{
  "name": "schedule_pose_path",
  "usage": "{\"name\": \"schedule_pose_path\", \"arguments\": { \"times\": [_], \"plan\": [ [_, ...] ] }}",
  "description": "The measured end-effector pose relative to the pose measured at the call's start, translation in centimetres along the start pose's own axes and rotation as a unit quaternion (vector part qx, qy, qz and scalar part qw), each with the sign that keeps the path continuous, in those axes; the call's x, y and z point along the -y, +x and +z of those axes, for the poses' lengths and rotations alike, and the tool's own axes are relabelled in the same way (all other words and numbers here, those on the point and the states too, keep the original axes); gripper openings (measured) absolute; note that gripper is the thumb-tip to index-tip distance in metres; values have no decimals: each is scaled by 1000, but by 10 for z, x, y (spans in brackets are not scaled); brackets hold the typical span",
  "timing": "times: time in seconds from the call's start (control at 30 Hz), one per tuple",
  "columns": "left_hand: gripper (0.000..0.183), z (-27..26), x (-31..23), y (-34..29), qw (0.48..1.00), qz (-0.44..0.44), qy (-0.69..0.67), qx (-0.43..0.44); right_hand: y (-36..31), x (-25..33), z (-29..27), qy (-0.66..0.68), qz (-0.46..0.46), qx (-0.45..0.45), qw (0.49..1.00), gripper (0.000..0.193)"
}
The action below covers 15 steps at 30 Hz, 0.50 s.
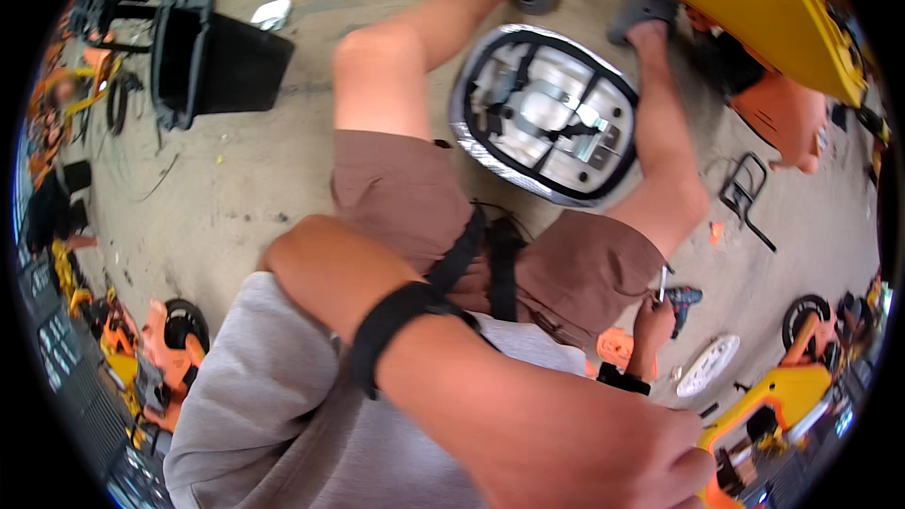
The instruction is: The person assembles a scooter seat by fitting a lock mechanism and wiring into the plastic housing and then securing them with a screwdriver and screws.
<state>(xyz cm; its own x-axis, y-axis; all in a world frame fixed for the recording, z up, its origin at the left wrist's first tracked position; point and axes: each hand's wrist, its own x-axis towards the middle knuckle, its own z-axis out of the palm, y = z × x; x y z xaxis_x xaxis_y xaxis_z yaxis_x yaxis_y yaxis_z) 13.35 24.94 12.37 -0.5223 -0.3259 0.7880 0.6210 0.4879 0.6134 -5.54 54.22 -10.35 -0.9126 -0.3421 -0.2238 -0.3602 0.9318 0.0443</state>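
Observation:
My left forearm, with a black wristband, crosses my body toward the lower right. My left hand (646, 448) is blurred there, fingers curled; whatever they might hold is hidden. Beside my right thigh, my right hand (649, 328) is closed around a slim silver tool (664, 283) that points up. Right next to that hand is a dark cordless drill with blue parts (683, 300). Between my legs an oval silver shell (542, 113) lies with its hollow side up, showing a pale inside, black edging, black crossing strips and a metal bracket. Neither hand touches it.
A black bin-like box (236, 61) lies at the upper left. A large yellow panel (754, 9) and an orange body part (787, 118) fill the upper right. A black metal frame (745, 188) and a white oval piece (707, 365) lie on the right. Orange scooters (165, 349) stand around.

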Motion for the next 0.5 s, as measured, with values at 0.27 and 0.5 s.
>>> {"name": "schedule_pose_path", "arguments": {
  "times": [0.27,0.5],
  "plan": [
    [11,-51,9,46,966,-17,0,257,9,-3,-1,-3,27,16,1000,34],
    [22,-18,20,24,979,10,-80,187,9,-9,-12,29,67,7,997,27]
  ]
}}
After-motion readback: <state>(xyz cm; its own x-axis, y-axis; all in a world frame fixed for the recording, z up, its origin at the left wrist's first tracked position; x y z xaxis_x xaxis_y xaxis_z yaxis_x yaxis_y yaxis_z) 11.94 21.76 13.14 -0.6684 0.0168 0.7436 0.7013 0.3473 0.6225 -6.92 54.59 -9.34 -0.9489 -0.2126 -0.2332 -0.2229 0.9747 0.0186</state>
